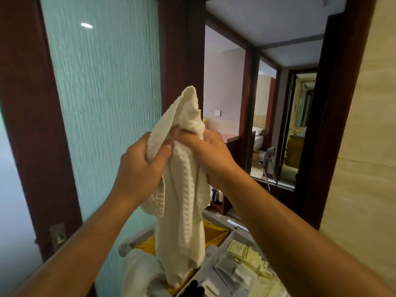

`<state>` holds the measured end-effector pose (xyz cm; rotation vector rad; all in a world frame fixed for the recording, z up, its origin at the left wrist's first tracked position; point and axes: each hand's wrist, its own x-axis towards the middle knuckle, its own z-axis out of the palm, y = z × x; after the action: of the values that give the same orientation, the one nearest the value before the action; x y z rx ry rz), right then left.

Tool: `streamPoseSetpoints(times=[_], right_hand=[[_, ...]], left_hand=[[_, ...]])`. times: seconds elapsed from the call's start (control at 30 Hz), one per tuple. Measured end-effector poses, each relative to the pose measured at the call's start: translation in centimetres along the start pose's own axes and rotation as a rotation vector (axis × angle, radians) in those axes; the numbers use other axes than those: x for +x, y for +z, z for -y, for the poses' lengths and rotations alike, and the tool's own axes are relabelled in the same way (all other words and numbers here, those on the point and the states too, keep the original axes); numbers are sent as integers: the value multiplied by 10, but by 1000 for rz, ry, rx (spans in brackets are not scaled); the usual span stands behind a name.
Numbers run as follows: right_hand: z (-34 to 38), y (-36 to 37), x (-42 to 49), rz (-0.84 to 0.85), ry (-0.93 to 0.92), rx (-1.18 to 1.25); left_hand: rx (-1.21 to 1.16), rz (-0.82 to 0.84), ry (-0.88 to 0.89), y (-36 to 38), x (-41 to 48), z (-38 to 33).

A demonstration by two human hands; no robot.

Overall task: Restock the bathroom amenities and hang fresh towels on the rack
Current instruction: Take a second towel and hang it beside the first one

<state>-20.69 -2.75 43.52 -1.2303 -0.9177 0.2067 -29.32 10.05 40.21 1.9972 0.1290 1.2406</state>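
A cream waffle-weave towel (182,211) hangs bunched in front of me, raised above the housekeeping cart. My left hand (139,166) grips a fold of it near the top left, thumb over the cloth. My right hand (205,151) grips the gathered cloth just beside it, with a peak of towel standing above both hands. The towel's lower end reaches down to the yellow bag (214,234) on the cart. Packets of amenities (246,266) lie in the cart's grey tray at the lower right.
The grey cart (222,221) stands directly below my arms. A frosted green glass door (102,103) in a dark wood frame fills the left. A doorway on the right opens to a room with a kettle (215,195) and a lamp on a stand (266,155).
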Motion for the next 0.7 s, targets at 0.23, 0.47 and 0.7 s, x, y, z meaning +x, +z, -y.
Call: streamPoseSetpoints(times=[0.23,0.47,0.7], right_hand=[[45,29,15,-26,-11,101],[100,64,43,-100,-65,23],[139,100,61,-122,-191,119]], left_hand=[[23,-138,106,-27,39,-27],[-78,-164,87,-70,95,-63],[-336,5,42,-119,136,-94]])
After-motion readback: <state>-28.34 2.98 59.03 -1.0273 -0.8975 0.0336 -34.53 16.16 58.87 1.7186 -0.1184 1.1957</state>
